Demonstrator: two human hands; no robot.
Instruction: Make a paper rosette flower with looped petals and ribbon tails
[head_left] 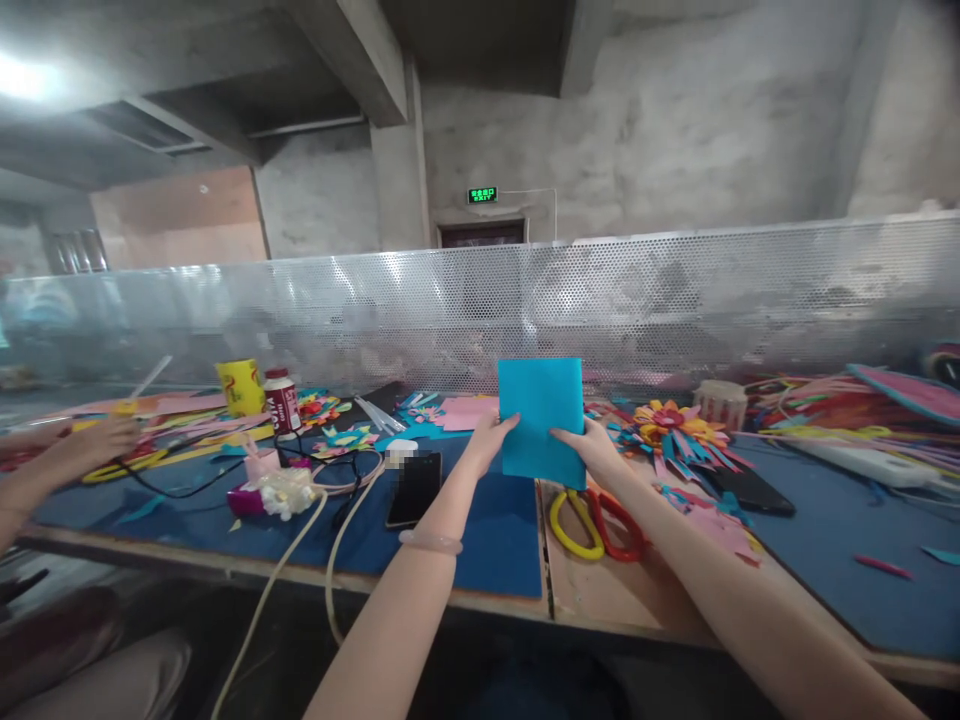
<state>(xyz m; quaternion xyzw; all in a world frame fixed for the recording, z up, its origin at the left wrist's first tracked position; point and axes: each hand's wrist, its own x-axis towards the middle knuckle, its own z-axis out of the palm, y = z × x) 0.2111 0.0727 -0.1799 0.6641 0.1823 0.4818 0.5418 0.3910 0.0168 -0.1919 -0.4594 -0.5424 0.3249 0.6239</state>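
Note:
A blue sheet of paper [541, 415] is held up over the table, roughly upright. My left hand [489, 440] grips its left edge, thumb on the near face and fingers mostly hidden behind. On the opposite edge, my right hand [589, 450] pinches it the same way. Whether the blue piece is one layer or folded, I cannot tell. Below my right hand lie scissors with one yellow and one red handle loop [576, 525]; the paper hides part of them. Pink paper [469, 412] rests behind my left hand.
A dark phone [415, 490] lies left of my forearm, near pale cables [330, 570]. Paper flowers [667, 425] and a black phone-like slab [750, 490] are on the right. A red-capped bottle [281, 402] and yellow can [241, 388] stand left, near another person's hand [109, 440]. Perforated metal panels [600, 300] border the back.

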